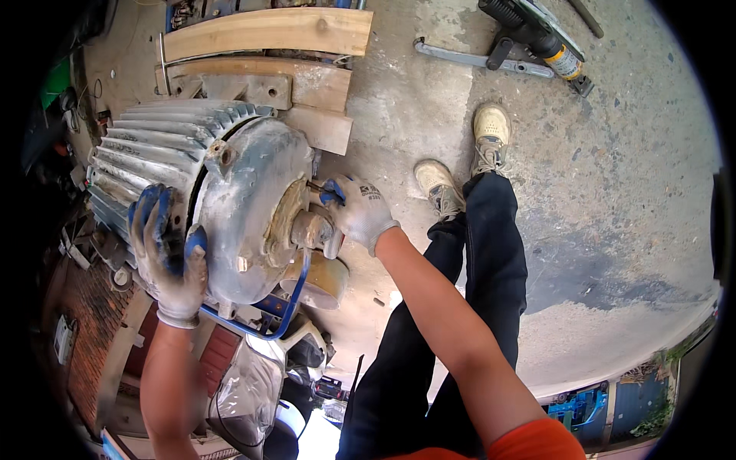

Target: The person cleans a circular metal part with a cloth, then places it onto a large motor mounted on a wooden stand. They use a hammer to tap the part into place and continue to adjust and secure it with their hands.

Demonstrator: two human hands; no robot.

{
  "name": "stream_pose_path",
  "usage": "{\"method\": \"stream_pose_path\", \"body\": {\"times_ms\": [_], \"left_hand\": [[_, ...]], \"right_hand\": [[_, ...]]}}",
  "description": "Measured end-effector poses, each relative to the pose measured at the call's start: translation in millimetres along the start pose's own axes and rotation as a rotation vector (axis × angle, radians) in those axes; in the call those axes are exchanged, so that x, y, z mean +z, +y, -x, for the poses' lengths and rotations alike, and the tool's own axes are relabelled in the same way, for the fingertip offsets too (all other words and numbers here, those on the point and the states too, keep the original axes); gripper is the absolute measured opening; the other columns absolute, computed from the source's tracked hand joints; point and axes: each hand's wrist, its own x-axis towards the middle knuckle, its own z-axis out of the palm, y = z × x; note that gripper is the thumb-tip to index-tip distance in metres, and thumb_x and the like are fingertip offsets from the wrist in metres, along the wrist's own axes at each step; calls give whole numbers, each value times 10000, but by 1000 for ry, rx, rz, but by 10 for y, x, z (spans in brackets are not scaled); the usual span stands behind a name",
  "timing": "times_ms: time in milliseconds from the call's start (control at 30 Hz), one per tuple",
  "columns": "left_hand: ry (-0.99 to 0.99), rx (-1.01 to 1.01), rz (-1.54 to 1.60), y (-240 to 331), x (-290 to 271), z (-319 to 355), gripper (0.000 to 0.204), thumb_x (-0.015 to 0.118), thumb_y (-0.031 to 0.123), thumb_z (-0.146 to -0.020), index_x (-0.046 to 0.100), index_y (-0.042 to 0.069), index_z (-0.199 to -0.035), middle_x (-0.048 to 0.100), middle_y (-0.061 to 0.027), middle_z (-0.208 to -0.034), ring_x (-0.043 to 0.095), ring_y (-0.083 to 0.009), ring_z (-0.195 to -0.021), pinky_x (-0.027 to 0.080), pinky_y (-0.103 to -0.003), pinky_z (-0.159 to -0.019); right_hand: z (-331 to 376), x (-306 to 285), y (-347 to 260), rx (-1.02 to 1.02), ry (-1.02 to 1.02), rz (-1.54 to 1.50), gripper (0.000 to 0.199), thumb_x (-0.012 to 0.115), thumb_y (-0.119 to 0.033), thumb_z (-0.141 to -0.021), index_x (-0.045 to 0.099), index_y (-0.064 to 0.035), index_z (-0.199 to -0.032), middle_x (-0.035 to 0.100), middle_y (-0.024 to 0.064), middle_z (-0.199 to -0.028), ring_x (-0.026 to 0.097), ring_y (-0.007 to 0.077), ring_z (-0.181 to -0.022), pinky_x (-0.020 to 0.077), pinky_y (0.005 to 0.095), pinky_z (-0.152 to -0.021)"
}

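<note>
A large electric motor with a finned grey housing [146, 146] lies on its side at the left. Its round end cover [245, 207] stands slightly off the housing, with a dark gap between them. My left hand [172, 257], in a white glove with blue fingertips, rests spread across that gap, fingers on the housing side and thumb on the cover. Beside the motor's shaft [313, 228], my right hand [356, 207], gloved alike, has its fingers closed round a thin dark rod [316, 187] that points at the cover's centre. The rod's kind is hidden by the fingers.
Wooden planks [268, 34] lie beyond the motor. A blue tubular frame [287, 314] runs below it, near a round tan drum-like part [318, 284]. A black-and-yellow jack-like tool [537, 38] and a grey metal bar [483, 58] lie on the concrete floor at far right.
</note>
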Motion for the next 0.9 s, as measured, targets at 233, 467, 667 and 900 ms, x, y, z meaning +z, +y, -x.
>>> {"method": "stream_pose_path", "body": {"times_ms": [233,467,667,900], "left_hand": [[8,-41,37,27,12,15,538,577,355,-862,481,-18,-1238,497,-184,-1270,423,-357,-1208,255,-477,-1054],[-10,-8,-22,2,-3,5,576,572,375,-853,476,-32,-1249,495,-188,-1271,422,-363,-1207,246,-495,-1059],[-15,-7,-46,-29,1,26,600,563,418,-844,480,-16,-1250,482,-191,-1278,415,-374,-1212,249,-513,-1057],[-34,24,-75,49,-31,-52,567,533,383,-881,462,-37,-1255,493,-184,-1279,416,-359,-1218,257,-481,-1055]], "right_hand": [[37,-137,-274,-97,60,153,298,601,-193,-785,586,-51,-1047,575,192,-1009,572,372,-915,469,419,-807],[25,-93,-306,0,103,-313,358,625,-188,-784,542,-16,-1087,570,181,-1083,573,315,-977,464,384,-841],[-16,9,-171,222,59,-595,336,649,-101,-767,565,7,-1075,635,124,-933,601,196,-821,482,299,-769],[-115,183,-76,231,-42,-545,449,627,-235,-788,506,-32,-1170,596,211,-1078,580,357,-1006,457,381,-854]]}}
